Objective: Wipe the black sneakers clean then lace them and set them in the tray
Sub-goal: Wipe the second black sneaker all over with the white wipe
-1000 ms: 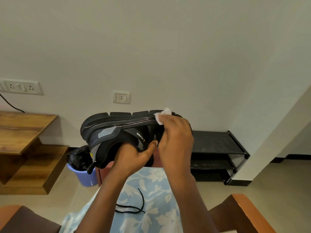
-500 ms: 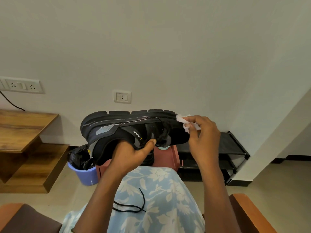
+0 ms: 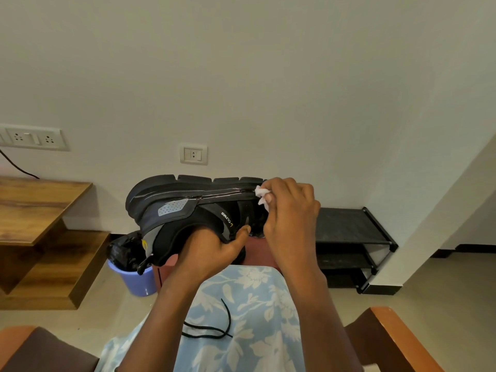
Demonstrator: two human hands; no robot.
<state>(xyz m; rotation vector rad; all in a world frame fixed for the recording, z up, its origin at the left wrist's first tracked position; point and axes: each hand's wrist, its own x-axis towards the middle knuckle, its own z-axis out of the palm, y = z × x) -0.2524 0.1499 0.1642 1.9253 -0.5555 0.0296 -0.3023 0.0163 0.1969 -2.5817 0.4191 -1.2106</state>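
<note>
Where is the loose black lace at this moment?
In the head view, the black lace lies low and central on the floral cloth over the lap, below the sole-up sneaker.

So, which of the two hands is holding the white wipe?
The right hand: its fingers pinch the white wipe against the black sneaker near the sole. The left hand only grips the sneaker from below.
</note>
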